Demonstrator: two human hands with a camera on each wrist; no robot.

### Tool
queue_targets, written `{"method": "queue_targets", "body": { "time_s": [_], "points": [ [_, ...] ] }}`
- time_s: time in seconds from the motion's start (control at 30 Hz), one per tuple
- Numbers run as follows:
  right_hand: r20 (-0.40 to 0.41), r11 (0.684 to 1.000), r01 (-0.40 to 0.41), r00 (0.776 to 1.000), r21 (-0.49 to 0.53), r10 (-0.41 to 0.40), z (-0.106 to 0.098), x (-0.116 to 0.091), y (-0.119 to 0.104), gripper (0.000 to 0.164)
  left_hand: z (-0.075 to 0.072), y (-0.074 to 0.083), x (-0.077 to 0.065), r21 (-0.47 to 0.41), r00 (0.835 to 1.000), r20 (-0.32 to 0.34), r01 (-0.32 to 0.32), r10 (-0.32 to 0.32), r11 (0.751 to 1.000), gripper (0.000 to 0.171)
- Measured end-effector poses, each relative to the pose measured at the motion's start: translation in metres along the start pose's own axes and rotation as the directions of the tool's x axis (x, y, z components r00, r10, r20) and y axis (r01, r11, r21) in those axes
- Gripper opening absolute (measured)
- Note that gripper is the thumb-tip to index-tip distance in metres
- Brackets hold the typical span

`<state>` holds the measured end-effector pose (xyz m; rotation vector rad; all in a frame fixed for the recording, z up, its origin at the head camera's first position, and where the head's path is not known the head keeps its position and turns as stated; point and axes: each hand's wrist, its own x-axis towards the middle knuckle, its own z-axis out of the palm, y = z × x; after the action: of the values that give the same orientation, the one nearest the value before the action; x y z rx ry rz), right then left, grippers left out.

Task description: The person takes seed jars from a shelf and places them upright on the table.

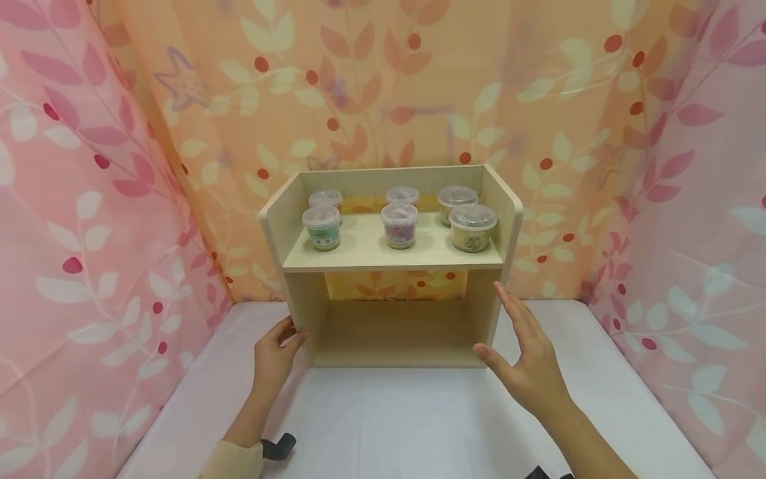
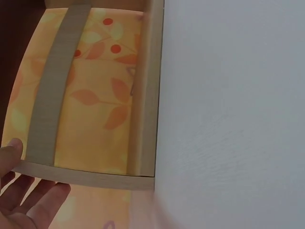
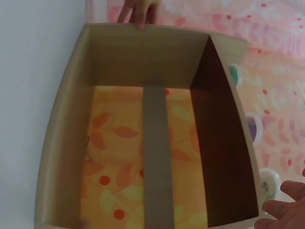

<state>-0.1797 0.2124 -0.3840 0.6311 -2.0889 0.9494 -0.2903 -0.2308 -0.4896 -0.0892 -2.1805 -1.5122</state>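
A pale wooden two-tier shelf [image 1: 391, 265] stands on the white table. At its left side panel, my left hand [image 1: 276, 349] grips the edge; in the left wrist view the thumb [image 2: 15, 148] lies on the inner side and the fingers [image 2: 50, 200] on the outer side. My right hand [image 1: 529, 362] is beside the right panel with fingers straight and thumb spread, holding nothing; whether it touches the wood I cannot tell. On the upper tier stand lidded tubs in two rows: a green one [image 1: 324, 233], a purple one [image 1: 399, 229] and a wider yellowish one [image 1: 471, 234] in front.
Behind the front row are three similar tubs, one of them a wide tub [image 1: 456, 197] at the right. A slat [image 3: 156, 157] crosses the shelf's open back. Leaf-patterned curtains [image 1: 383, 86] surround the white tabletop [image 1: 383, 419].
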Motion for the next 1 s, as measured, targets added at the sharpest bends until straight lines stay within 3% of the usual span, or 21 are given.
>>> {"method": "queue_targets", "body": {
  "time_s": [0.23,0.43,0.7,1.0],
  "points": [
    [0.026,0.999,-0.034,0.999,0.015,0.033,0.008,0.026,-0.018,0.094,0.003,-0.006,-0.004,0.003,0.998,-0.052,-0.023,0.023,1.0,0.042],
    [0.043,0.994,-0.062,0.997,0.095,0.058,0.014,0.05,-0.029,0.087,0.009,-0.009,-0.005,0.014,0.998,-0.058,-0.025,0.026,1.0,0.041],
    [0.158,0.949,-0.237,0.966,0.209,0.206,0.028,0.081,-0.037,0.078,0.011,-0.01,-0.008,0.05,0.998,-0.065,-0.011,0.015,0.999,0.042],
    [0.186,0.939,-0.283,0.951,0.196,0.247,0.041,0.113,-0.045,0.08,0.011,-0.012,-0.007,0.043,0.997,-0.072,-0.023,0.026,0.999,0.04]
  ]
}}
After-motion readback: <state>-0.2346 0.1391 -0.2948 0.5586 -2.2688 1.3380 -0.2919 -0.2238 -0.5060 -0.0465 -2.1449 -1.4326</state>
